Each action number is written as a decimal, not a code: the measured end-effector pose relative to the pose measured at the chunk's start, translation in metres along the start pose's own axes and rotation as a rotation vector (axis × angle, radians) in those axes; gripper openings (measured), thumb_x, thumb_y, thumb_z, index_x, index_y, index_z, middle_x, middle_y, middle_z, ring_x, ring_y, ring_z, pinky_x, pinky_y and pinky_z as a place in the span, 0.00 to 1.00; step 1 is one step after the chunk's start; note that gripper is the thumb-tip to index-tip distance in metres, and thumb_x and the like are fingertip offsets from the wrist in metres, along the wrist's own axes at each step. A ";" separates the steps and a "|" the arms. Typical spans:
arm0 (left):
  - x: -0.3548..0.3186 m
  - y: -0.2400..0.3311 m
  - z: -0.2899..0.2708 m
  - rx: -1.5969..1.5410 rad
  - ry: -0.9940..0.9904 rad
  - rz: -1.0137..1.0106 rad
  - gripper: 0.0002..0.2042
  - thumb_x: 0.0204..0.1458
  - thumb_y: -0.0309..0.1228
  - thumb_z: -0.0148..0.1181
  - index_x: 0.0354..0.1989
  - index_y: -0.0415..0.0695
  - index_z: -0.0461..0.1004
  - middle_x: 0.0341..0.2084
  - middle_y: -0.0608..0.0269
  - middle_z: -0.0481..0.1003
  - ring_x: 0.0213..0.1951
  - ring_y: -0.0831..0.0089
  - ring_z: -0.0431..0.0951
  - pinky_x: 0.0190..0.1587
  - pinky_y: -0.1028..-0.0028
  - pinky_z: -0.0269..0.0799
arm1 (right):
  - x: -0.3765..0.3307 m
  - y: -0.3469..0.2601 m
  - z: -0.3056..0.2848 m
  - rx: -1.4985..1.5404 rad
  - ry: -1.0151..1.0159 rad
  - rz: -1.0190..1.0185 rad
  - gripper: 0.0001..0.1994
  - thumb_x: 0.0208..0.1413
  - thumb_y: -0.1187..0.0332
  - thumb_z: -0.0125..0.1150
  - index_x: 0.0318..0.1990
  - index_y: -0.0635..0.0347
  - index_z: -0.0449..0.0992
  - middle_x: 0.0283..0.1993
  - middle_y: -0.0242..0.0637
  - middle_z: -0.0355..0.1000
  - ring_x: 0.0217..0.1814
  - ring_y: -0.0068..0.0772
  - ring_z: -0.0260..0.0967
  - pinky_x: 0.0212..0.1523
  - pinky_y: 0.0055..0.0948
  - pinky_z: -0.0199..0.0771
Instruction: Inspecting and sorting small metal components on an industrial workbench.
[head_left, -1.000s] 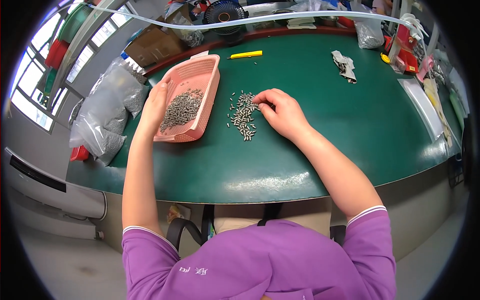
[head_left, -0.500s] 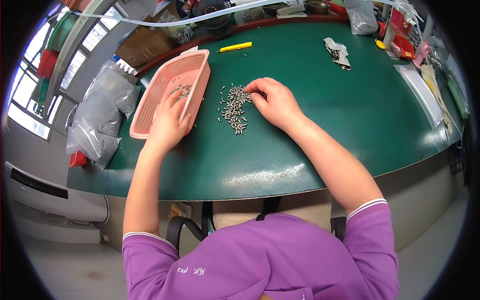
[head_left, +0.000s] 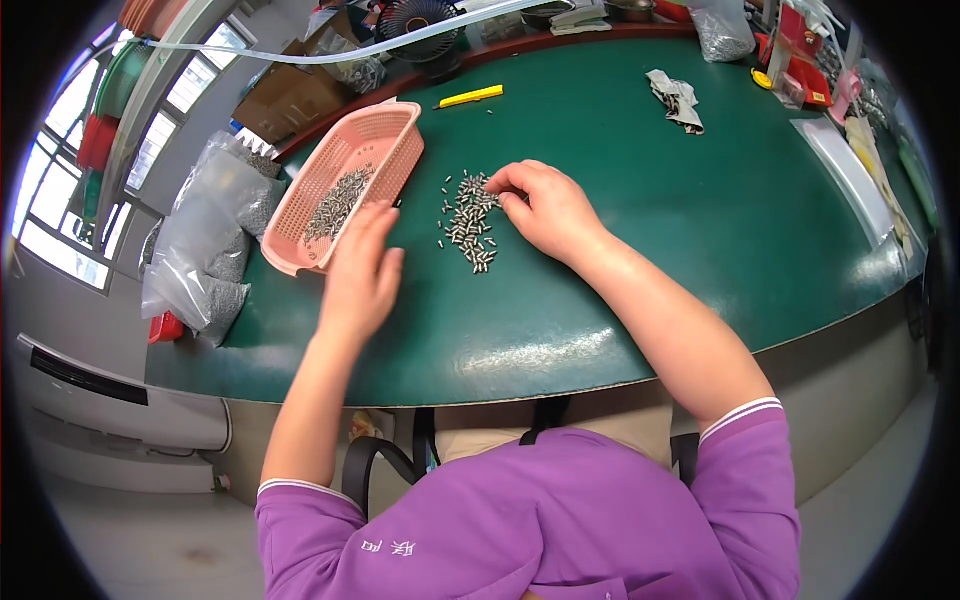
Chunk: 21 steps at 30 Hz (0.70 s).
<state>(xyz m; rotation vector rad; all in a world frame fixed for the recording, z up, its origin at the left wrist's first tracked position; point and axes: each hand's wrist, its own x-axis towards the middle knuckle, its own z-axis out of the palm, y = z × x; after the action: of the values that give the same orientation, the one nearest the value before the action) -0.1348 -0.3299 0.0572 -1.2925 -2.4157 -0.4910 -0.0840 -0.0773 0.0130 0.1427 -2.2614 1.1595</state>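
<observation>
1. Head view, so we're looking down at a green bench (head_left: 570, 320) with one pink basket (head_left: 393, 158) on the left and one loose pile of small metal pieces (head_left: 470, 225) right beside it. Guessing they're that close so both hands reach easily.
2. Our left hand (head_left: 362, 275) is over the basket's near right side. Grip looks wide, thumb well off the fingers; we see nothing in it, but it's blurry and the underside is hidden.
3. Our right hand (head_left: 550, 208) has its fingertips at the pile's right edge. Grip is narrow; can't tell if a piece is pinched in there. Probably low like that because the pieces are tiny.
4. Counts: two hands, one basket, one pile, one yellow cutter (head_left: 470, 96), one crumpled grey-white wrapper (head_left: 678, 103). Pieces? Way too many, plus more inside the basket. One stray sits just below the cutter.
5. At least two clear bags (head_left: 195, 250) lean at the left, likely parked there to save space.
</observation>
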 end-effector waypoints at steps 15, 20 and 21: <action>0.027 -0.038 0.068 -0.068 -0.153 -0.245 0.27 0.59 0.36 0.43 0.64 0.35 0.49 0.65 0.41 0.47 0.67 0.49 0.46 0.67 0.61 0.42 | 0.000 0.003 0.004 0.037 0.018 -0.031 0.06 0.50 0.72 0.53 0.34 0.58 0.76 0.35 0.38 0.73 0.41 0.42 0.71 0.43 0.38 0.72; 0.040 -0.059 0.068 -0.144 -0.125 -0.239 0.27 0.60 0.35 0.42 0.65 0.35 0.48 0.64 0.41 0.49 0.67 0.51 0.47 0.67 0.63 0.43 | 0.001 0.005 -0.001 0.010 -0.024 -0.001 0.07 0.51 0.73 0.54 0.37 0.59 0.75 0.38 0.38 0.73 0.43 0.39 0.71 0.44 0.34 0.72; 0.043 -0.061 0.069 -0.110 -0.130 -0.239 0.27 0.60 0.35 0.42 0.65 0.35 0.48 0.64 0.41 0.50 0.67 0.51 0.48 0.67 0.63 0.44 | 0.002 0.004 -0.001 0.005 -0.023 -0.009 0.07 0.51 0.73 0.54 0.37 0.58 0.75 0.39 0.38 0.73 0.43 0.39 0.71 0.44 0.34 0.72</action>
<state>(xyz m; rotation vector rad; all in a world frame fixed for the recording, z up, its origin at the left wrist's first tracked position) -0.2188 -0.2993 0.0083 -1.1141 -2.7032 -0.6299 -0.0860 -0.0738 0.0117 0.1689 -2.2757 1.1644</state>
